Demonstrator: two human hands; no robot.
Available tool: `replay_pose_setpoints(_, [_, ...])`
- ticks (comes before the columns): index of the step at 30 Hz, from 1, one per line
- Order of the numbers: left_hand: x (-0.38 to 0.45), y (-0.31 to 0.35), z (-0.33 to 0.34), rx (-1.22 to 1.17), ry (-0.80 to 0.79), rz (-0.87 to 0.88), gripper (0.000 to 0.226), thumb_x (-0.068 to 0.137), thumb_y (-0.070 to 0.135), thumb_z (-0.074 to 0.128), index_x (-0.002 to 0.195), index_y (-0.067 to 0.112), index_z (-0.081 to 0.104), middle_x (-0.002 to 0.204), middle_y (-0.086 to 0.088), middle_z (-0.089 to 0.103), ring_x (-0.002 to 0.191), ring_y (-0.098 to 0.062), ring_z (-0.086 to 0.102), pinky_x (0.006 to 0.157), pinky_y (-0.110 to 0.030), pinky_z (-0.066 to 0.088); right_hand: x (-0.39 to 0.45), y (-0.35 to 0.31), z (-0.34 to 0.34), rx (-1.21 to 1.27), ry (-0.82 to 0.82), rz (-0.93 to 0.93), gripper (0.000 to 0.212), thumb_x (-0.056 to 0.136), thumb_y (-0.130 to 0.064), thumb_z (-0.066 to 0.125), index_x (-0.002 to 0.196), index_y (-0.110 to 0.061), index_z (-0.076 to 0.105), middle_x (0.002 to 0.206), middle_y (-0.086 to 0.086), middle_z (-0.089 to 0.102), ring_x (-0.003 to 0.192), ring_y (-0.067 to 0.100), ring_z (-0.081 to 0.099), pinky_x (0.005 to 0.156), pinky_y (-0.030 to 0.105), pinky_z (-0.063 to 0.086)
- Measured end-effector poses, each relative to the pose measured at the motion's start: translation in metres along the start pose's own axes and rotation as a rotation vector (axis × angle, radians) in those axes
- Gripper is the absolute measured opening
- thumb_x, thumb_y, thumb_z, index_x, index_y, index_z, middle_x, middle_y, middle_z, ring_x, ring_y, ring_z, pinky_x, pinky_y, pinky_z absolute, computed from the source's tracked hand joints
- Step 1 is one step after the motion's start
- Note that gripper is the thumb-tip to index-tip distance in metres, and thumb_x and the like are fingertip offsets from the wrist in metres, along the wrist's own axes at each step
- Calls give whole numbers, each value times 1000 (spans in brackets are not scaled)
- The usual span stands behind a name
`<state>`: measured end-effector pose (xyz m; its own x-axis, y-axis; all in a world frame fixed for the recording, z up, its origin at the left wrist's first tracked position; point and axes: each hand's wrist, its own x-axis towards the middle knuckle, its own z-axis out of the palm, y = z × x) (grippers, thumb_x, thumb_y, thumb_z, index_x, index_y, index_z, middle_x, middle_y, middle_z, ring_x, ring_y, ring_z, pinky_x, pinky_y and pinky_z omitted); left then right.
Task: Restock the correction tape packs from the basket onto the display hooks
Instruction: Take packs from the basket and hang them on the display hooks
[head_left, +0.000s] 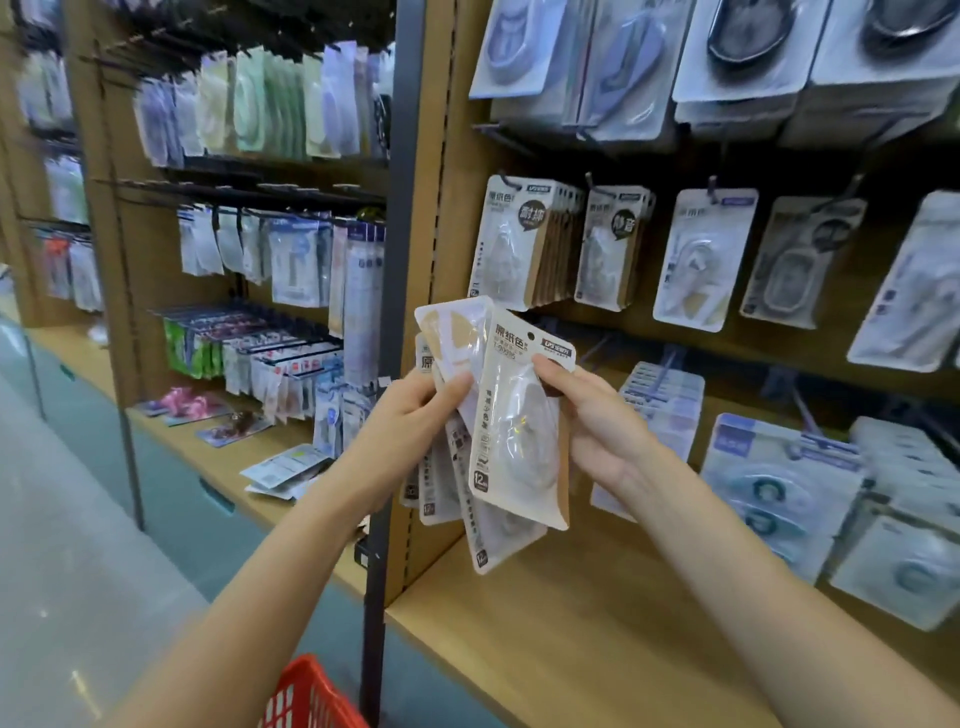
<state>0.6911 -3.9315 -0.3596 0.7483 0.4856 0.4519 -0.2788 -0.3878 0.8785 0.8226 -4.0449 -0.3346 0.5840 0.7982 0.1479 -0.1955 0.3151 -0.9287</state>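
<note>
My left hand (415, 410) grips a fanned bunch of several correction tape packs (457, 467), thumb across their fronts. My right hand (592, 421) pinches the front pack (519, 431), a beige and white card with a clear blister, by its upper right edge. Both hands hold the packs up in front of the wooden display wall. Just above them, matching beige packs (524, 244) hang on a black hook (511, 183); a second hook (589, 182) beside it carries a similar row (610, 249). The red basket (306, 696) shows at the bottom edge, below my left forearm.
More blister packs hang to the right (701, 260) and above (737, 57). Blue-white packs (779, 478) lean on the wooden shelf (571, 623). A dark metal upright (389, 312) splits this bay from the left one, full of hanging stationery (280, 260). The aisle floor (78, 519) lies to the left.
</note>
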Motion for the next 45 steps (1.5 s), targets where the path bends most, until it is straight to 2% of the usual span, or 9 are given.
replay_pose_setpoints(6, [8, 2, 10, -88, 130, -109, 42, 96, 30, 46, 90, -8, 61, 88, -20, 69, 85, -38, 64, 85, -51, 49, -3, -13, -6, -159, 88, -83, 23, 89, -15, 60, 111, -9, 64, 104, 7, 72, 88, 19, 71, 70, 30, 58])
replay_pose_setpoints(14, [22, 7, -8, -83, 201, -76, 37, 96, 27, 47, 89, -5, 65, 82, -12, 71, 74, -23, 66, 71, -31, 51, 7, -55, -7, -269, 226, -175, 11, 86, -14, 64, 97, -11, 65, 91, 7, 74, 77, 19, 71, 63, 33, 58])
replay_pose_setpoints(19, [39, 19, -28, 176, 234, 88, 38, 95, 25, 51, 62, 8, 62, 71, -15, 67, 66, -28, 59, 66, -34, 45, 38, -76, -2, -497, 353, -447, 25, 83, -13, 69, 101, -20, 55, 102, 8, 70, 85, 19, 69, 76, 35, 58])
replay_pose_setpoints(26, [53, 19, -47, 151, 225, 87, 26, 93, 21, 55, 74, 10, 69, 72, -2, 71, 63, -13, 64, 59, -23, 49, 81, -67, 5, -704, 439, -671, 42, 79, -13, 72, 95, -21, 34, 98, 1, 59, 93, 15, 63, 79, 32, 55])
replay_pose_setpoints(29, [58, 17, -52, 144, 245, 96, 23, 92, 21, 56, 77, 10, 70, 75, -3, 72, 69, -16, 67, 65, -30, 52, 95, -68, 16, -776, 447, -757, 38, 81, -11, 70, 98, -14, 36, 87, -6, 49, 78, 1, 49, 66, 8, 42])
replay_pose_setpoints(34, [64, 12, -59, 166, 282, 104, 23, 92, 23, 57, 75, 17, 71, 86, -6, 71, 84, -24, 66, 77, -38, 53, 129, -77, 35, -873, 411, -835, 11, 84, -8, 63, 90, -14, 57, 88, -5, 58, 84, 7, 52, 79, 23, 45])
replay_pose_setpoints(37, [66, 7, -66, 170, 290, 88, 23, 91, 23, 57, 75, 15, 72, 84, -7, 71, 84, -27, 66, 80, -44, 52, 148, -82, 43, -874, 380, -834, 21, 87, -6, 59, 108, -11, 62, 104, 2, 62, 91, 11, 54, 89, 22, 45])
replay_pose_setpoints(42, [68, 2, -78, 195, 298, 86, 23, 91, 24, 57, 77, 15, 73, 82, -3, 73, 87, -25, 66, 85, -48, 51, 168, -90, 47, -864, 382, -821, 37, 89, 1, 53, 125, -11, 57, 111, -5, 56, 107, 24, 56, 74, -1, 38])
replay_pose_setpoints(45, [69, 2, -81, 217, 294, 94, 24, 92, 24, 57, 79, 12, 74, 82, -4, 73, 87, -25, 66, 85, -49, 50, 171, -92, 45, -946, 390, -838, 42, 89, 4, 51, 128, -10, 56, 122, 4, 59, 107, 17, 56, 89, 12, 39])
